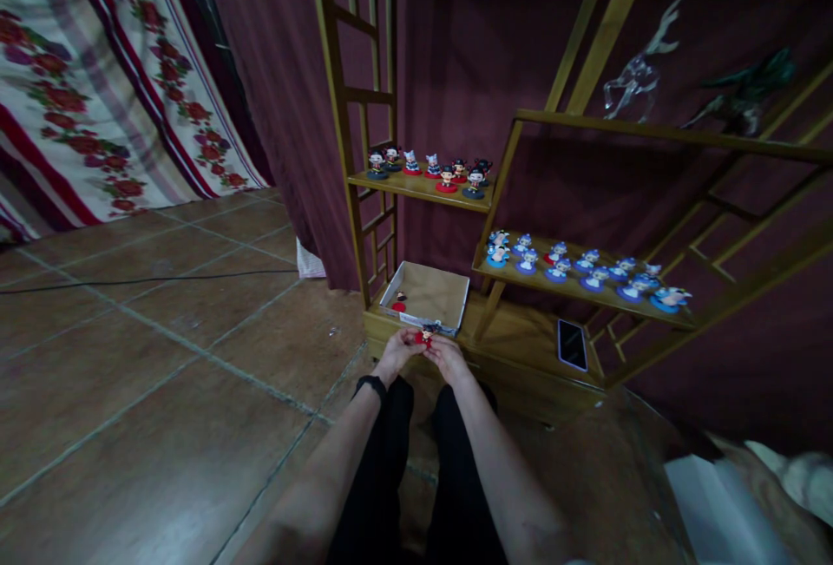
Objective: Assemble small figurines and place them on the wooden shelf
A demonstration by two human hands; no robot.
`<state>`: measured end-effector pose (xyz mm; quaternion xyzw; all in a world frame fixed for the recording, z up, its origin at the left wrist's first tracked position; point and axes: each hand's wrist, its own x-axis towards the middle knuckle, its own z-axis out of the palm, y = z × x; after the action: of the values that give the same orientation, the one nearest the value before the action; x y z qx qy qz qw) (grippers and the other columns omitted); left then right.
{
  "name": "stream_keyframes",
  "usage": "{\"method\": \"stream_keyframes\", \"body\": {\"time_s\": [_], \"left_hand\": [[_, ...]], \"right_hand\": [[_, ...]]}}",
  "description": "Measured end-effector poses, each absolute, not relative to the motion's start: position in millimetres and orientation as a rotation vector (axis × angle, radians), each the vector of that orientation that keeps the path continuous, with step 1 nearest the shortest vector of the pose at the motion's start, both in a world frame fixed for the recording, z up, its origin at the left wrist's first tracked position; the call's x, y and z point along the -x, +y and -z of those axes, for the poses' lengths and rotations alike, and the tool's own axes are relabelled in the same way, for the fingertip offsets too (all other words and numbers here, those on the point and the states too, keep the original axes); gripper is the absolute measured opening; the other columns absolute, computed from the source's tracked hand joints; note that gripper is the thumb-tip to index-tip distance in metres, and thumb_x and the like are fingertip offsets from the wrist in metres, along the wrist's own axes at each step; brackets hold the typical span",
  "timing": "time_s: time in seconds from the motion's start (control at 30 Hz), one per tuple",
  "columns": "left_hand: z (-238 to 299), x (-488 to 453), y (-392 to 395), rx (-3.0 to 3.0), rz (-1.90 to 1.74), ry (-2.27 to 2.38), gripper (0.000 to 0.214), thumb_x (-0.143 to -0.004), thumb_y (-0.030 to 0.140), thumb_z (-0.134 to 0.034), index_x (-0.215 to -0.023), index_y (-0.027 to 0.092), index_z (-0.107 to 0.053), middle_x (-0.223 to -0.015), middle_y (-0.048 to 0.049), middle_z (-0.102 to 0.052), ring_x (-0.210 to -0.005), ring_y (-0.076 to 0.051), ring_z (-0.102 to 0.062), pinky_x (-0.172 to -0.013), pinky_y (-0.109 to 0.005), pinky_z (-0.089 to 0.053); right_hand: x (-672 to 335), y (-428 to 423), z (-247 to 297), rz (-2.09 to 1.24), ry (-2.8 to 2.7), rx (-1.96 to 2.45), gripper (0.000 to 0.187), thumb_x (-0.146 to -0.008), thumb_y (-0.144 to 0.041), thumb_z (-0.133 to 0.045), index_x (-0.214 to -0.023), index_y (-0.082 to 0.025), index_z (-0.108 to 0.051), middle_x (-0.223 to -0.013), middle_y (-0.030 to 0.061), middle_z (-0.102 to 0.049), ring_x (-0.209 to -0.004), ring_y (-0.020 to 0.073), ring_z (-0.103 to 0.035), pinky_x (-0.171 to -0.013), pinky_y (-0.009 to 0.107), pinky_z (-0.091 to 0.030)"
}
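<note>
Between my two hands is a small red figurine (426, 337) with a dark top, held in front of the box. My left hand (396, 355) has its fingers closed on the figurine's left side. From the other side my right hand (448, 357) grips it with bent fingers. Just beyond them a shallow white-edged box (436, 290) rests on the low wooden ledge. Inside its left part lies another small figurine (399, 297) with a red round base (399, 307). The fingertips are small in view and partly hidden by the figurine.
Several figurines stand on the upper left shelf (416, 189), and several blue-and-white ones on the middle shelf (586, 283). A phone (572, 344) lies on the low ledge at right. A clear deer ornament (638, 79) and a dark animal ornament (745, 96) top the right shelf.
</note>
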<state>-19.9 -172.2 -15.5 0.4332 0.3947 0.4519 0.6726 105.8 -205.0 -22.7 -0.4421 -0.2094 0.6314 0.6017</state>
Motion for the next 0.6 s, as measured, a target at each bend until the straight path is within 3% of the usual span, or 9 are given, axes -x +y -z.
{"method": "stream_keyframes", "body": {"time_s": [0.23,0.6], "left_hand": [[14.1,19.8,-172.3,-1.023,-1.024,0.885,0.043,-0.047,0.000,-0.074,-0.084,0.015,-0.058,-0.067,0.0014,-0.063,-0.062,-0.011,-0.057,-0.068,-0.025,-0.046],[20.7,17.9,-168.8,-1.046,-1.035,0.888,0.041,-0.047,0.007,-0.075,-0.083,0.014,-0.056,-0.063,0.0029,-0.060,-0.059,-0.010,-0.056,-0.065,-0.025,-0.045]], "right_hand": [[-106.2,-204.3,22.6,-1.462,-0.516,1.012,0.022,-0.059,-0.008,-0.063,-0.079,-0.017,-0.066,-0.076,0.0037,-0.070,-0.072,0.0166,-0.065,-0.075,0.032,-0.051],[-104.8,-203.6,22.7,-1.473,-0.504,0.973,0.023,-0.059,-0.007,-0.061,-0.079,-0.016,-0.066,-0.079,0.0042,-0.070,-0.076,0.0165,-0.065,-0.079,0.031,-0.050]]}}
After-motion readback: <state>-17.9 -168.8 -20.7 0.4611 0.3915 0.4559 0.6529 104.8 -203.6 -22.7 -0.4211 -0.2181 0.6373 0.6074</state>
